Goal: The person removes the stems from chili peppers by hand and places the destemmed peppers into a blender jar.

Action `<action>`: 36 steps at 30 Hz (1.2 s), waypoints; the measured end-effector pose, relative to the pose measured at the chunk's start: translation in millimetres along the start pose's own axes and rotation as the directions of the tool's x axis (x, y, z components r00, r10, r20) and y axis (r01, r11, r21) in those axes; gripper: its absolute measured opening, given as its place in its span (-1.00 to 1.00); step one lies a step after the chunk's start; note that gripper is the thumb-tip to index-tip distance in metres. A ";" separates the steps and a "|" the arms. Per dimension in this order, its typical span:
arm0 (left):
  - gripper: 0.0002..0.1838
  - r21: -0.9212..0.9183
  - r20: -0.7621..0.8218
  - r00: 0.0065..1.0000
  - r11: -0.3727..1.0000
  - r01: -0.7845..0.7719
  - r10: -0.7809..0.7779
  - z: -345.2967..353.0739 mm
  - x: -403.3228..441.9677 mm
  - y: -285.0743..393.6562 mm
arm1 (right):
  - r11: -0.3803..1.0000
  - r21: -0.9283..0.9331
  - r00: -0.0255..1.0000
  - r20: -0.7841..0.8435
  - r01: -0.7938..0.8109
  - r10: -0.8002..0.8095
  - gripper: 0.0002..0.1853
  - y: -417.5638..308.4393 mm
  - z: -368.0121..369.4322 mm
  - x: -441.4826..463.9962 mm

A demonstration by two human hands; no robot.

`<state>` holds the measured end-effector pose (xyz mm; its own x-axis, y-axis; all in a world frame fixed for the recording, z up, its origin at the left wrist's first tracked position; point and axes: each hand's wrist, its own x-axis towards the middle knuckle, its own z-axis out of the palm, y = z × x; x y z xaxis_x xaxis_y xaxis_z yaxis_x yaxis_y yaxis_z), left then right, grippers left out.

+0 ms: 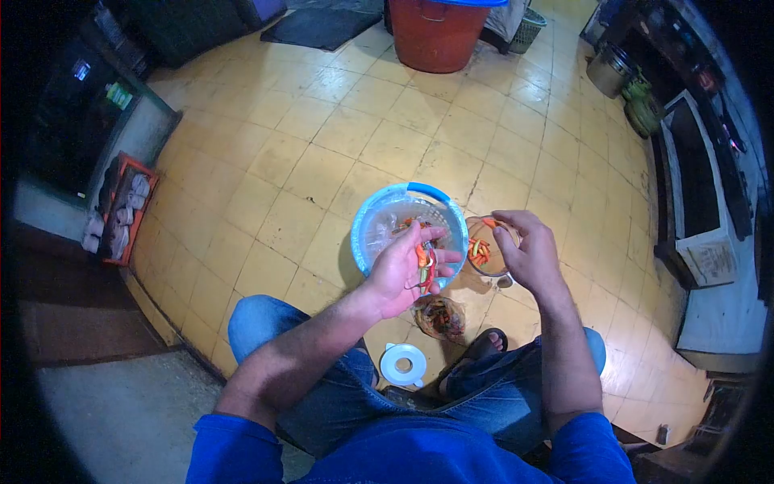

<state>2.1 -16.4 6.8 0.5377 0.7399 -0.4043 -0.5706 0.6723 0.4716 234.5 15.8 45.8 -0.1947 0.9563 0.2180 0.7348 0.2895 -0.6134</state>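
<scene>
My left hand is palm up above the near side of a blue plastic basket, with several red, orange and green chilies lying in its curled fingers. Inside the basket are a clear plastic bag and more chilies, partly hidden by that hand. My right hand pinches an orange chili at the rim of a round clear container. Orange and yellow-green chilies lie in this container, just right of the basket.
An open plastic bag with dark scraps sits in front of the basket. Nearer my feet lies a white ring-shaped lid. Farther off stand a large red tub, a shoe rack at left and a green gas cylinder at right.
</scene>
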 end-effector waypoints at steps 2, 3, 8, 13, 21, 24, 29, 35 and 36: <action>-0.33 -0.002 0.005 1.000 1.000 0.009 -0.009 2.9 -0.9 0.0 | 1.000 -0.003 0.999 -0.016 0.032 -0.032 -0.77 0.1 0.9 -2.0; -0.31 -0.009 0.018 0.999 0.999 0.030 -0.030 4.2 -1.5 -0.4 | 0.998 -0.003 0.998 -0.035 0.060 -0.060 -0.76 -1.0 1.4 -4.0; -0.28 0.078 0.052 0.998 0.997 0.024 -0.028 4.8 -2.7 -10.2 | 0.959 0.281 0.929 0.360 -0.023 -0.083 -0.76 -31.7 23.9 -17.4; -0.26 0.127 0.086 0.996 0.992 0.004 -0.015 2.4 -4.0 -10.8 | 0.814 0.473 0.847 0.530 -0.338 0.043 -0.82 -26.9 35.1 -18.8; -0.27 0.102 0.061 0.998 0.995 0.007 -0.013 0.8 -3.6 -5.6 | 0.721 0.559 0.890 0.417 -0.410 0.182 -0.87 -23.0 33.1 -14.5; -0.31 0.067 0.028 0.999 0.998 -0.020 0.018 -3.2 1.0 -8.1 | 0.768 0.616 0.981 0.176 -0.175 0.082 -0.81 -31.5 38.1 -1.8; -0.34 -0.016 -0.043 0.999 1.000 -0.021 0.021 -4.7 1.9 -9.3 | 0.951 0.241 0.977 0.043 0.192 -0.209 -0.67 -28.9 43.7 3.2; -0.32 0.006 -0.046 0.997 0.998 -0.064 0.064 -3.8 2.4 -11.1 | 0.932 0.237 0.881 0.326 0.274 -0.342 -0.78 -29.9 41.3 -10.0; -0.32 0.007 -0.041 0.997 0.998 -0.062 0.062 -3.1 2.3 -10.5 | 0.931 0.222 0.873 0.336 0.291 -0.353 -0.78 -31.2 39.1 -8.6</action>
<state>7.4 -21.7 -1.4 0.4751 0.7806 -0.4062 -0.5981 0.6250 0.5016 187.9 0.2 33.4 -0.6476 0.7467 0.1519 0.4829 0.5564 -0.6762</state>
